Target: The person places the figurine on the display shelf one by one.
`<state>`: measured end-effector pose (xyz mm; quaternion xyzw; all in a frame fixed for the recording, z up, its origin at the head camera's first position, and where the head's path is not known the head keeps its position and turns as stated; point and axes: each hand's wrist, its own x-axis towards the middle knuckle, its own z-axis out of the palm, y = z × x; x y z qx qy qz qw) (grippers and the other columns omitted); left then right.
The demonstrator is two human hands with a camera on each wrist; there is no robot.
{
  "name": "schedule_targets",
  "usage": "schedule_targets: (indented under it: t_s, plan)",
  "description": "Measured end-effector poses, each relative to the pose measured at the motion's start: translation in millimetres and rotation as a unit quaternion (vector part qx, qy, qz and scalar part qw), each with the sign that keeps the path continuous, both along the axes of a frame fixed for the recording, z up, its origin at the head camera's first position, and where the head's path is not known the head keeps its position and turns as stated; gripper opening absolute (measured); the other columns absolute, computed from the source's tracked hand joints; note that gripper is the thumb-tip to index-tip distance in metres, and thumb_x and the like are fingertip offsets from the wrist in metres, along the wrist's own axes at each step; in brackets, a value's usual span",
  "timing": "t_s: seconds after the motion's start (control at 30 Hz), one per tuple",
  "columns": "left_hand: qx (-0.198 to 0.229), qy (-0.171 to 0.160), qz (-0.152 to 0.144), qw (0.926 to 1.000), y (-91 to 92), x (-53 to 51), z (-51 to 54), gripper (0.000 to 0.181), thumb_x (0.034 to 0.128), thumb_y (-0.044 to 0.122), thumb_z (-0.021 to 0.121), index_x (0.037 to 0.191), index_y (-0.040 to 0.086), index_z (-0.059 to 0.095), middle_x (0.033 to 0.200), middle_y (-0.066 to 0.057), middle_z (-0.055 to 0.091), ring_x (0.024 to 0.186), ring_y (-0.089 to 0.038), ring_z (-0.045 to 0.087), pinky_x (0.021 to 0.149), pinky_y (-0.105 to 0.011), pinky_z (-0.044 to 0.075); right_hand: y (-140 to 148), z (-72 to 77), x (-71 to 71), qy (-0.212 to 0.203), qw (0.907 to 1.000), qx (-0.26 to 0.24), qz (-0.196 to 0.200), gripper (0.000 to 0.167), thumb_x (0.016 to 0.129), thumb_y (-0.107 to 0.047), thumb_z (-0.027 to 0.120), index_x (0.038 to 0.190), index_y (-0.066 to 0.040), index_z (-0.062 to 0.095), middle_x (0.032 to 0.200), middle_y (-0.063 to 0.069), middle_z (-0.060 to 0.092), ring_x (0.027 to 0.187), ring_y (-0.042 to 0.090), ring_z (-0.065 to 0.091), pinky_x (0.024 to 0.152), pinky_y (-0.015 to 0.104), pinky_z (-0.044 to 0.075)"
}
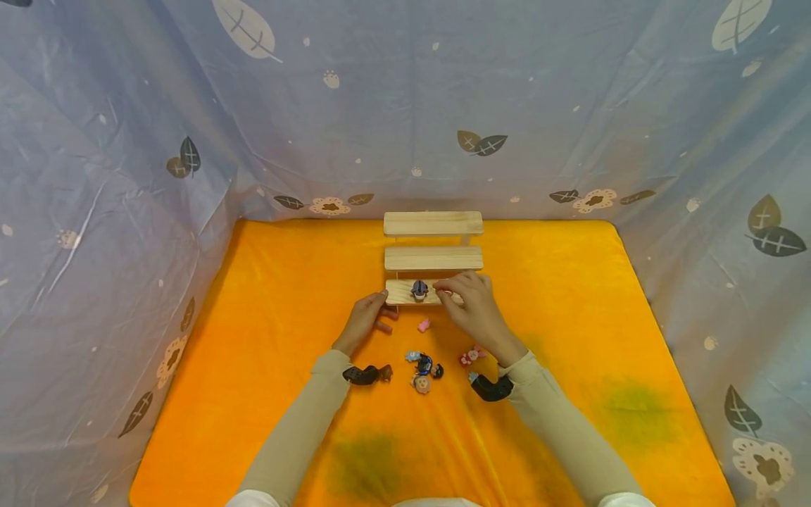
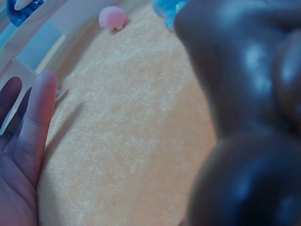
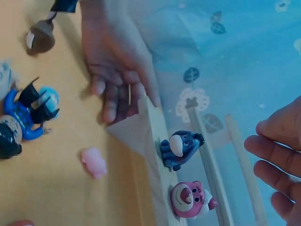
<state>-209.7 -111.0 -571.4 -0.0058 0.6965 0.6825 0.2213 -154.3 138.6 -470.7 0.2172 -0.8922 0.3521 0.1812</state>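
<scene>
– Grip?
– Right hand (image 3: pixel 275 157) empty, fingers parted; left hand (image 1: pixel 367 315) spread at wooden tiered rack's (image 1: pixel 434 258) end.
– Donkey figurine (image 3: pixel 182 149)?
– Lowest tier (image 1: pixel 400 290), beside pink bear (image 3: pixel 186 199). Likely light, stiff, slick; pinch its body.

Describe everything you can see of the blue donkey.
The donkey is a small, shiny figure, apparently plastic: blue body, pale muzzle, dark mane. It sits upright on the rack's front board, muzzle towards the person, beside the pink bear with a small gap. Neither the left hand nor the right hand touches it.
</scene>
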Motion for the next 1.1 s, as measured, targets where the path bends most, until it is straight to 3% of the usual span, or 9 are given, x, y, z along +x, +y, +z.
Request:
schedule_targets:
  t_s: [0.1, 0.23, 0.33, 0.5, 0.73, 0.9, 1.1]
  plan:
    - [-0.001, 0.002, 0.003, 1.0, 0.0, 0.2, 0.7, 0.055, 0.1068, 0.046, 0.048, 0.127, -0.003, 0.062, 0.11, -0.032, 0.07, 0.067, -0.029, 0.073, 0.073, -0.043, 0.065, 3, 2.9, 6.0, -0.048, 0.9985, -0.025, 0.008, 0.017, 0.099, -0.011, 0.066, 0.114, -0.009, 0.074, 0.107, 0.006, 0.073, 0.098, 0.024, 0.062, 0.093, 0.044, 0.048]
    - [-0.006, 0.014, 0.014, 0.9998, 1.5, 0.6, -5.8, 0.059, 0.1042, 0.053, 0.05, 0.125, -0.001, 0.064, 0.105, -0.028, 0.072, 0.061, -0.02, 0.071, 0.068, -0.037, 0.065, 8, 3.0, 16.3, -0.098, 0.9942, -0.043, 0.01, 0.019, 0.101, -0.012, 0.063, 0.117, -0.008, 0.073, 0.108, 0.005, 0.07, 0.09, 0.017, 0.061, 0.081, 0.041, 0.058]
    - [-0.007, 0.018, 0.015, 0.9997, 1.4, 0.9, -6.0, 0.059, 0.1038, 0.054, 0.05, 0.123, 0.0, 0.065, 0.099, -0.022, 0.074, 0.059, -0.017, 0.07, 0.066, -0.035, 0.065, 13, 0.1, 22.0, -0.108, 0.9933, -0.04, 0.008, 0.019, 0.101, -0.011, 0.064, 0.118, -0.009, 0.073, 0.103, 0.004, 0.069, 0.085, 0.015, 0.059, 0.076, 0.041, 0.058]
    - [-0.003, 0.022, 0.018, 0.9996, 1.6, 1.5, -6.1, 0.057, 0.1039, 0.053, 0.05, 0.121, 0.001, 0.065, 0.095, -0.016, 0.074, 0.061, -0.017, 0.07, 0.065, -0.034, 0.064, 16, -4.5, 28.8, -0.137, 0.9904, -0.019, -0.008, 0.017, 0.101, -0.013, 0.064, 0.116, -0.011, 0.072, 0.102, 0.002, 0.069, 0.078, 0.012, 0.055, 0.067, 0.028, 0.051]
    - [-0.003, 0.019, 0.012, 0.9997, 2.8, 1.6, -6.4, 0.058, 0.104, 0.052, 0.05, 0.123, 0.0, 0.064, 0.102, -0.024, 0.072, 0.062, -0.019, 0.071, 0.067, -0.035, 0.065, 23, -15.6, 36.4, -0.191, 0.9808, 0.015, -0.036, 0.017, 0.099, -0.014, 0.067, 0.112, -0.006, 0.073, 0.095, 0.005, 0.067, 0.069, 0.013, 0.047, 0.058, 0.024, 0.041]
    - [-0.002, 0.017, 0.012, 0.9998, 1.9, 1.6, -5.5, 0.057, 0.1044, 0.051, 0.051, 0.122, -0.002, 0.064, 0.105, -0.028, 0.071, 0.063, -0.019, 0.071, 0.067, -0.037, 0.065, 31, -26.5, 40.8, -0.227, 0.9711, 0.057, -0.045, 0.012, 0.098, -0.015, 0.068, 0.105, -0.007, 0.073, 0.092, 0.004, 0.066, 0.068, 0.011, 0.046, 0.058, 0.023, 0.041]
    - [0.0, 0.015, 0.016, 0.9998, 1.9, 1.0, -6.4, 0.054, 0.1053, 0.049, 0.05, 0.119, -0.001, 0.065, 0.096, -0.019, 0.074, 0.058, -0.016, 0.069, 0.063, -0.034, 0.064, 39, -37.6, 46.8, -0.252, 0.9648, 0.053, -0.054, 0.011, 0.098, -0.013, 0.067, 0.104, -0.006, 0.074, 0.093, 0.007, 0.067, 0.068, 0.013, 0.047, 0.058, 0.023, 0.041]
